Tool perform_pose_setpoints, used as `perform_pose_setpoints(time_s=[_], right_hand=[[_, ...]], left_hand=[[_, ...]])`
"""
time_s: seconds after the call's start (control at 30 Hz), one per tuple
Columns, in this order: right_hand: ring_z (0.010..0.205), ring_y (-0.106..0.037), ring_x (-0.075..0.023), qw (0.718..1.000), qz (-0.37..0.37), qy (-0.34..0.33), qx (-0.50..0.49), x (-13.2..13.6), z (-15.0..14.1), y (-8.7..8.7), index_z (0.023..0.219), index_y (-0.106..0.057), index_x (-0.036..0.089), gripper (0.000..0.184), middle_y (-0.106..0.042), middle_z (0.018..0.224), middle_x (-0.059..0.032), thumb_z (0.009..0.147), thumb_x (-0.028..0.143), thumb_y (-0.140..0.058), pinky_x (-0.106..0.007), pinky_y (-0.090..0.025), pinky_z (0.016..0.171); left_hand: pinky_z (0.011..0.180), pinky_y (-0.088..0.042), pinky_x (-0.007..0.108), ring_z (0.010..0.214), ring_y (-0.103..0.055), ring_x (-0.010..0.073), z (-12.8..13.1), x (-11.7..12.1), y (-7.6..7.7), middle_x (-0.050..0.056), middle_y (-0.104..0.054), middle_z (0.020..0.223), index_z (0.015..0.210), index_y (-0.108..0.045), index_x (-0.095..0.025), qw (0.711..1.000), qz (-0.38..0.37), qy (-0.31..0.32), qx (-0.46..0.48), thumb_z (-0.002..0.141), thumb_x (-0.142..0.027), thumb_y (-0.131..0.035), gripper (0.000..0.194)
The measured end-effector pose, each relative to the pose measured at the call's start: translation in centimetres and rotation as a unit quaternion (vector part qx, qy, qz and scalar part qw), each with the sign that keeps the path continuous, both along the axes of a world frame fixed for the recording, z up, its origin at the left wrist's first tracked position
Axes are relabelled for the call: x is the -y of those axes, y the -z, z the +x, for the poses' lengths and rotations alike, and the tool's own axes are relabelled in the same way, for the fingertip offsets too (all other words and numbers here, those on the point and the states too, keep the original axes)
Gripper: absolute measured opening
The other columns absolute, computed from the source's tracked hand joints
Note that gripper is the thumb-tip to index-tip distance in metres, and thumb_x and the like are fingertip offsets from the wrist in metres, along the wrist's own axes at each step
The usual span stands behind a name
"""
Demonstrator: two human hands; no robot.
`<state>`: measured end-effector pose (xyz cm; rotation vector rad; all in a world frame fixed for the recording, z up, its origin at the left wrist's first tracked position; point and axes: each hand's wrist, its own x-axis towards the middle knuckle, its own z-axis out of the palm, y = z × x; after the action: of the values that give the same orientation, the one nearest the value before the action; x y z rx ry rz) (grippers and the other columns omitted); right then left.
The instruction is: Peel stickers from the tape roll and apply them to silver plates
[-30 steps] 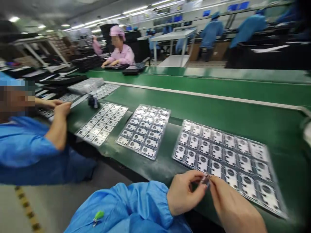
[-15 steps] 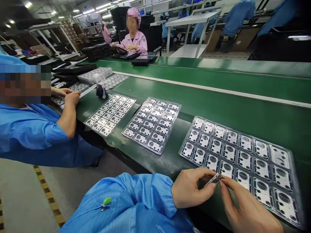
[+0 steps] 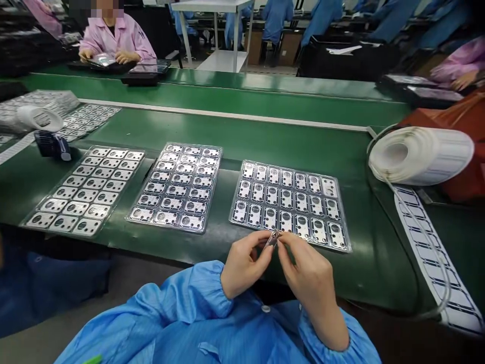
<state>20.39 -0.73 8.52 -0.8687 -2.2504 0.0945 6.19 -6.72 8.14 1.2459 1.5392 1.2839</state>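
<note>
two hands share one small metal piece [image 3: 272, 239] at the lower centre of the frame, our left hand [image 3: 244, 263] and right hand [image 3: 308, 268] each pinching it between thumb and fingers. we hold it just over the near edge of the right tray [image 3: 290, 205], whose rows of metal plates lie on the green bench [image 3: 182, 124]. at the right of the frame we see a label roll [image 3: 420, 155], its strip [image 3: 435, 258] trailing down.
</note>
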Motion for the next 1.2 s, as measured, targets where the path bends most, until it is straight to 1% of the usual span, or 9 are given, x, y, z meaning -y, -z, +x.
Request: perform_pose_setpoints(time_s=[0.17, 0.33, 0.5, 0.63, 0.73, 0.9, 1.07, 1.2], right_hand=[[0.085, -0.073, -0.0197, 1.000, 0.006, 0.008, -0.010, 0.29, -0.16, 0.27, 0.098, -0.064, 0.017, 0.015, -0.075, 0.095, -0.0086, 0.098, 0.019, -0.049, -0.030, -0.058, 0.076], [0.084, -0.073, -0.0196, 0.999, -0.009, 0.013, -0.028, 0.27, -0.27, 0.51, 0.099, -0.064, 0.016, 0.013, -0.075, 0.094, -0.0076, 0.097, 0.017, -0.051, -0.029, -0.057, 0.073], [0.088, -0.073, -0.0194, 0.999, -0.026, -0.010, -0.042, 0.11, 0.05, 0.63, 0.102, -0.065, 0.016, 0.014, -0.075, 0.098, -0.0077, 0.097, 0.015, -0.052, -0.029, -0.057, 0.079], [0.088, -0.073, -0.0198, 1.000, -0.009, -0.012, -0.020, 0.14, 0.23, 0.69, 0.103, -0.065, 0.014, 0.015, -0.075, 0.099, -0.0079, 0.098, 0.015, -0.052, -0.030, -0.057, 0.081], [0.085, -0.073, -0.0205, 1.000, 0.013, -0.006, 0.007, 0.28, 0.14, 0.66, 0.101, -0.065, 0.012, 0.016, -0.075, 0.097, -0.0093, 0.098, 0.015, -0.051, -0.031, -0.057, 0.077], [0.085, -0.073, -0.0212, 0.999, 0.037, 0.006, 0.029, 0.57, -0.15, 0.69, 0.100, -0.065, 0.010, 0.016, -0.075, 0.099, -0.0114, 0.098, 0.015, -0.050, -0.031, -0.056, 0.074], [0.086, -0.073, -0.0211, 0.999, 0.038, 0.016, 0.025, 0.75, -0.32, 0.79, 0.101, -0.065, 0.011, 0.016, -0.075, 0.101, -0.0116, 0.099, 0.014, -0.050, -0.030, -0.055, 0.075], [0.086, -0.073, -0.0205, 0.999, 0.035, 0.019, 0.008, 0.77, -0.44, 0.73, 0.100, -0.064, 0.012, 0.014, -0.075, 0.100, -0.0109, 0.098, 0.014, -0.050, -0.029, -0.055, 0.073]], left_hand=[[0.060, -0.049, 0.021, 0.078, -0.067, 0.0134, 0.03, -0.09, -0.08, 0.005, -0.075, 0.105, 0.115, -0.068, -0.017, 1.000, -0.008, -0.001, 0.017, 0.087, -0.022, -0.057, 0.031], [0.063, -0.052, 0.020, 0.087, -0.069, 0.0157, -0.09, -0.19, 0.17, 0.008, -0.074, 0.108, 0.115, -0.066, -0.015, 0.997, -0.021, 0.003, 0.070, 0.087, -0.025, -0.059, 0.031], [0.066, -0.054, 0.021, 0.092, -0.070, 0.0183, -0.22, -0.24, 0.31, 0.010, -0.073, 0.108, 0.115, -0.065, -0.014, 0.993, -0.036, 0.005, 0.116, 0.087, -0.026, -0.060, 0.031], [0.067, -0.054, 0.022, 0.093, -0.069, 0.0191, -0.23, -0.39, 0.08, 0.011, -0.073, 0.106, 0.113, -0.065, -0.012, 0.991, -0.036, 0.006, 0.131, 0.087, -0.026, -0.060, 0.030], [0.062, -0.051, 0.020, 0.089, -0.069, 0.0170, -0.22, -0.35, 0.04, 0.009, -0.074, 0.105, 0.114, -0.066, -0.014, 0.995, -0.028, 0.003, 0.099, 0.087, -0.024, -0.059, 0.030], [0.055, -0.045, 0.020, 0.080, -0.068, 0.0131, -0.07, -0.01, 0.25, 0.005, -0.075, 0.106, 0.115, -0.068, -0.017, 1.000, 0.004, -0.003, 0.003, 0.087, -0.019, -0.057, 0.030], [0.056, -0.045, 0.022, 0.075, -0.066, 0.0128, 0.10, 0.17, 0.50, 0.003, -0.075, 0.105, 0.116, -0.068, -0.019, 0.998, 0.040, -0.011, -0.055, 0.088, -0.018, -0.056, 0.030], [0.058, -0.046, 0.022, 0.067, -0.061, 0.0110, 0.14, 0.24, 0.59, 0.002, -0.076, 0.099, 0.116, -0.068, -0.019, 0.992, 0.079, -0.021, -0.099, 0.088, -0.018, -0.058, 0.030]])
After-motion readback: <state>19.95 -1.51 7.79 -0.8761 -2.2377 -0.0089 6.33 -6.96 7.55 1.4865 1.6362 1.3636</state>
